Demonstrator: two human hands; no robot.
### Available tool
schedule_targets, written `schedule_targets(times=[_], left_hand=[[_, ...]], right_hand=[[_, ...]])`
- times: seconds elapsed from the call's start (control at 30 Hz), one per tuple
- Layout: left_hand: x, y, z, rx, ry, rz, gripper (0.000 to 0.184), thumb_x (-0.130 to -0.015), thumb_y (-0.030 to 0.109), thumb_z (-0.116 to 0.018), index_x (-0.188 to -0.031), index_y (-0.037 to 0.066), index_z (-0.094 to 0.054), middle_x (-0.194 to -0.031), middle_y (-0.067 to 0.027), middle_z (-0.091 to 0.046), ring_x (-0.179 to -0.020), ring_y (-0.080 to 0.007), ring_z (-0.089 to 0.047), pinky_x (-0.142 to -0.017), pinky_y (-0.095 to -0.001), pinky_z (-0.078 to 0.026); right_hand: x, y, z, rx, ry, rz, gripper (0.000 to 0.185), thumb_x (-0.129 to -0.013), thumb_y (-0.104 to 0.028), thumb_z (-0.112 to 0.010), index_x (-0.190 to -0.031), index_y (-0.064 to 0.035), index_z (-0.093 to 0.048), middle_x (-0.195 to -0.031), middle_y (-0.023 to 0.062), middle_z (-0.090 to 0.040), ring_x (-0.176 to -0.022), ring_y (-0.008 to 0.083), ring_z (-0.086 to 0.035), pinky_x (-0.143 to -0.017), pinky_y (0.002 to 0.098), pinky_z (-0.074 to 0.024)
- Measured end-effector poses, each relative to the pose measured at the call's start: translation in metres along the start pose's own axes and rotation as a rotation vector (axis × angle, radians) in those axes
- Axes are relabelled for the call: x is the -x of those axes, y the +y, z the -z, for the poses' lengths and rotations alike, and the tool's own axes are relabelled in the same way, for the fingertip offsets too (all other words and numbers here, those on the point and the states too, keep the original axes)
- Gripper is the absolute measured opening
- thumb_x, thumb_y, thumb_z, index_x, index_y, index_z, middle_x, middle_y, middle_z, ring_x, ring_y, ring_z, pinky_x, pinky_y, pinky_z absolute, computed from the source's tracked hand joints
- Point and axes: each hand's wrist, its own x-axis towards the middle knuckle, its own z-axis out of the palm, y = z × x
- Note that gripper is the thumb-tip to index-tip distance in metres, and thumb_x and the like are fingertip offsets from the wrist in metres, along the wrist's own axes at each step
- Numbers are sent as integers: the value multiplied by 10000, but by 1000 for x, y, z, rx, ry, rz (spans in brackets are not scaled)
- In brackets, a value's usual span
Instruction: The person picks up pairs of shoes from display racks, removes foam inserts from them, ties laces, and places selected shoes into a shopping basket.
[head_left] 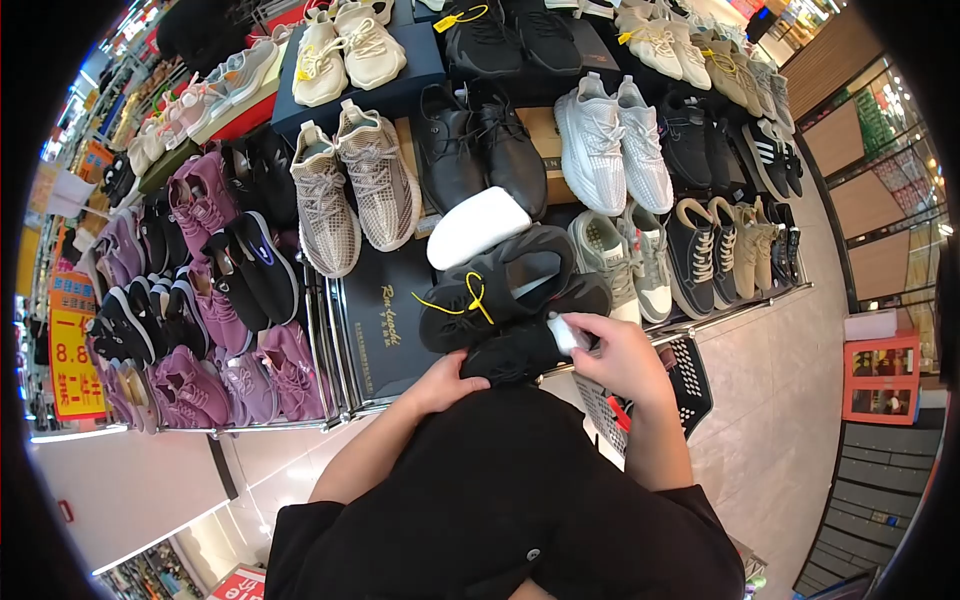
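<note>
My left hand (447, 383) is wrapped round one end of a black shoe (512, 354), held close to my body at the display's front edge. Between the fingers of my right hand (622, 356) is a white wad (566, 336), right by the other end of that shoe. Whether it is paper or foam I cannot tell. Just beyond lies a dark sneaker (456, 312) with a yellow tie, next to its mate. Behind them a larger white rounded piece (480, 228) rests against black leather shoes (483, 150).
Paired shoes fill the stepped rack, including patterned sneakers (358, 185), white sneakers (613, 145) and purple shoes (190, 385). A dark shoebox (385, 320) lies left of the sneakers. A perforated basket (688, 385) is below right, above the tiled floor (765, 400).
</note>
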Motion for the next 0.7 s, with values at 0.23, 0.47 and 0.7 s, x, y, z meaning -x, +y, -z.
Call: schedule_targets(times=[0.23,0.47,0.7], left_hand=[[-2,-4,-4,113,-7,-44,426,-857,139,-749,-1175,-72,-560,-1070,-90,-663,-982,-138,-581,-891,-321,-489],[0,15,-5,-37,32,52,430,-837,186,-760,-1116,-81,-569,-1021,-148,-669,-946,-185,-608,-861,-344,-495],[1,27,-5,-201,74,79,416,-820,221,-771,-1033,-87,-589,-943,-192,-679,-901,-233,-643,-833,-361,-499]], right_hand=[[13,-21,7,148,170,65,479,-689,-63,-739,-1163,-69,-676,-928,112,-703,-676,197,-584,-613,295,-487],[8,-30,-5,309,255,349,447,-647,-52,-758,-1084,-71,-671,-876,61,-678,-575,170,-595,-525,274,-481],[7,-35,-4,415,322,416,473,-633,-102,-774,-1088,-102,-645,-879,21,-637,-626,207,-646,-553,317,-529]])
